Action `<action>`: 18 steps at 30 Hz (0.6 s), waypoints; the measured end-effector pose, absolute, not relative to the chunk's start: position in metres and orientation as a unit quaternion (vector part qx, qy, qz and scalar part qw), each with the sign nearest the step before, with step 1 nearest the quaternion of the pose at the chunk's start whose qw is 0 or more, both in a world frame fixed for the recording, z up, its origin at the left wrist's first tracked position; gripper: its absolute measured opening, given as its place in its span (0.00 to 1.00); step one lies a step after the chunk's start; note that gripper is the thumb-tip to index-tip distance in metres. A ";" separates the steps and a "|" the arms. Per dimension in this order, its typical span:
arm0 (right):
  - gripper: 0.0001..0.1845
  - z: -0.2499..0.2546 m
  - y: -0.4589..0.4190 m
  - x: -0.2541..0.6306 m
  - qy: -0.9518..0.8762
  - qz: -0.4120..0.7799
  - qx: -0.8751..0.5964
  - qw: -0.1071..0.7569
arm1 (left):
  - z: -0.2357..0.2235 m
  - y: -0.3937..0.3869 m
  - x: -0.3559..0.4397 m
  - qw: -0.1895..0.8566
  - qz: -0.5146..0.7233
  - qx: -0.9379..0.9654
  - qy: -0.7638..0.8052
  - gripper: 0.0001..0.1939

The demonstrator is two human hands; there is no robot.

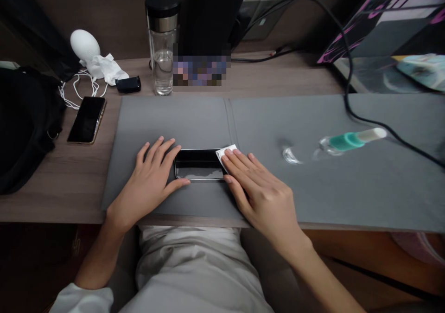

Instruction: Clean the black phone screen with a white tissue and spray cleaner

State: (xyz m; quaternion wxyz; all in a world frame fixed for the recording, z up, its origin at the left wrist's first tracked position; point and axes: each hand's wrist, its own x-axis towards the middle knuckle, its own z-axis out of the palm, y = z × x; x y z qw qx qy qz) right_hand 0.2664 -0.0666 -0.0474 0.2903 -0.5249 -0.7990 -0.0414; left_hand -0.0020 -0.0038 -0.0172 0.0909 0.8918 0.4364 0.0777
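Note:
A smartphone (198, 164) lies flat, screen up, on the grey desk mat in front of me. My left hand (149, 178) straddles its left end, index fingertip at the far edge and thumb at the near edge, the other fingers spread on the mat. My right hand (259, 188) presses a folded white wipe (222, 154) onto the right end of the screen with its fingertips, covering that end. To the right, a small bottle with a teal label (344, 141) and white top is on the mat, beside a small clear piece, perhaps its cap (291, 155).
Behind the mat (167, 118) stands a clear water bottle (163, 48). A second phone (87, 119), a black item (128, 85), a white rounded device (85, 45) and a black bag (28, 127) are at left. A black cable (349, 67) crosses the right side.

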 end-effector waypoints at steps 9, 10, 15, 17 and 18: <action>0.35 -0.051 -0.067 0.267 -0.794 -0.038 -0.527 0.300 | -0.018 -0.004 -0.001 0.084 0.073 0.892 0.438 0.39; 0.35 -0.051 -0.067 0.267 -0.794 -0.037 -0.527 0.299 | -0.017 -0.004 -0.001 0.084 0.073 0.892 0.439 0.39; 0.36 -0.049 -0.067 0.266 -0.796 -0.038 -0.527 0.297 | -0.018 -0.004 -0.001 0.083 0.071 0.892 0.439 0.38; 0.36 -0.049 -0.067 0.267 -0.796 -0.040 -0.526 0.296 | -0.018 -0.004 -0.001 0.083 0.072 0.892 0.438 0.39; 0.36 -0.050 -0.067 0.267 -0.796 -0.039 -0.526 0.296 | -0.018 -0.004 -0.001 0.083 0.073 0.892 0.438 0.39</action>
